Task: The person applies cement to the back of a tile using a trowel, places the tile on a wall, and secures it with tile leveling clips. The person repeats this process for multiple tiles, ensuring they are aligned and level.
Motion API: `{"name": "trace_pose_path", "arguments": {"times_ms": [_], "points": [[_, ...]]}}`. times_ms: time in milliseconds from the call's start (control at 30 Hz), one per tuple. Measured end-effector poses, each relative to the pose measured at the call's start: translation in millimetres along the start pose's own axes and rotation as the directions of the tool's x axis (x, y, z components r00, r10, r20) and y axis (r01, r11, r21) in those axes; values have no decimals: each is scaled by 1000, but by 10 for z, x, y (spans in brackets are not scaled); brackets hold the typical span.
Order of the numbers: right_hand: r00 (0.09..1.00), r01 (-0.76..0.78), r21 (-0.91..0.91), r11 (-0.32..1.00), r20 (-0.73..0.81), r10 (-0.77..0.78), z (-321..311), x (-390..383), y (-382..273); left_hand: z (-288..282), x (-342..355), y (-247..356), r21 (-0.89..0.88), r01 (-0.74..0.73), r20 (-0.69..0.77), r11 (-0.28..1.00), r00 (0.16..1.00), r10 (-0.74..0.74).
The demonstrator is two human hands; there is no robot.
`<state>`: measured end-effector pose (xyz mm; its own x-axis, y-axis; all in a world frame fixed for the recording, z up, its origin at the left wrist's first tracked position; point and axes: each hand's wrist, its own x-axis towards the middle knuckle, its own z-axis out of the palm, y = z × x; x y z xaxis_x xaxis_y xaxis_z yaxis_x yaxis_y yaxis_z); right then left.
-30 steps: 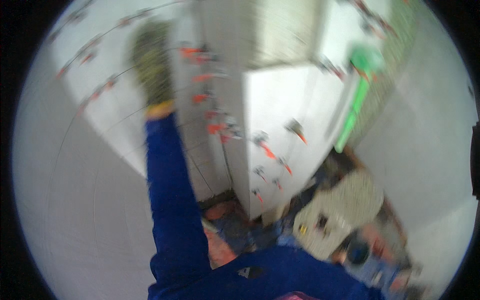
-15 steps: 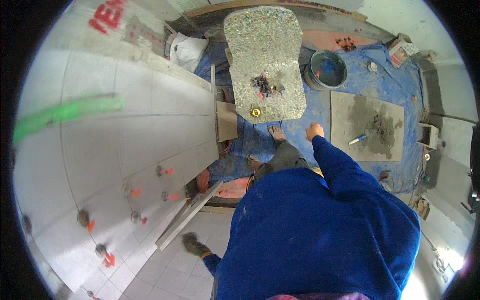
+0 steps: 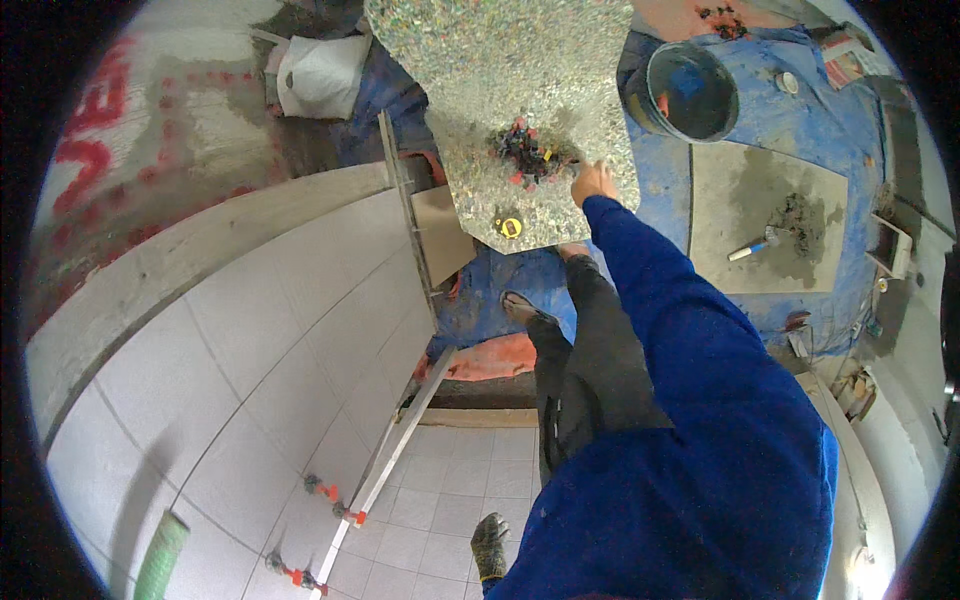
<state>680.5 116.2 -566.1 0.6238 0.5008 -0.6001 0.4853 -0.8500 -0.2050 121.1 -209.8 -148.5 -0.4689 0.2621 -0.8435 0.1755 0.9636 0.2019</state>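
My bare right hand [image 3: 596,183] reaches over a large speckled board [image 3: 545,95], its fingers bent and a little apart beside a pile of small black and red plastic pieces [image 3: 528,158]. Nothing shows in that hand, though its fingertips are partly hidden. Nearer to me on the board lies a round yellow tape measure [image 3: 510,227]. My left hand [image 3: 490,545], in a dark patterned knit glove, hangs low above the tiled floor. Its fingers look loosely extended, with nothing visible in them.
Pale tiles [image 3: 250,370] cover the left side, with red clips [image 3: 322,488] at their joints. A dark bucket [image 3: 690,92] stands on blue sheeting [image 3: 655,215]. Right of it, a trowel-like tool [image 3: 752,248] lies on a mortar-stained board [image 3: 715,190]. A long strip [image 3: 385,475] leans near the floor.
My right hand has moved forward from beside the speckled board to over it, close to the pile. My left hand has come nearer my body. The view has shifted.
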Motion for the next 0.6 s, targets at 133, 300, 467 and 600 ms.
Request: {"name": "trace_pose_path", "arguments": {"times_ms": [133, 300, 467, 600], "points": [[987, 119, -209, 971, -81, -138, 262, 408, -109, 51, -99, 177, 14, 63, 17, 998, 998, -63], [964, 177, 42, 983, -208, -165, 788, 876, 128, 351, -130, 513, 198, 24, 50, 980, 998, -35], [992, 17, 209, 978, -126, 10, 741, 852, 465, 665, 7, 946, 527, -417, 240, 741, 909, 341], [849, 149, 883, 446, 117, -516, 4, -349, 77, 1152, 253, 1365, 180, -479, 292, 859, 860, 419]]}}
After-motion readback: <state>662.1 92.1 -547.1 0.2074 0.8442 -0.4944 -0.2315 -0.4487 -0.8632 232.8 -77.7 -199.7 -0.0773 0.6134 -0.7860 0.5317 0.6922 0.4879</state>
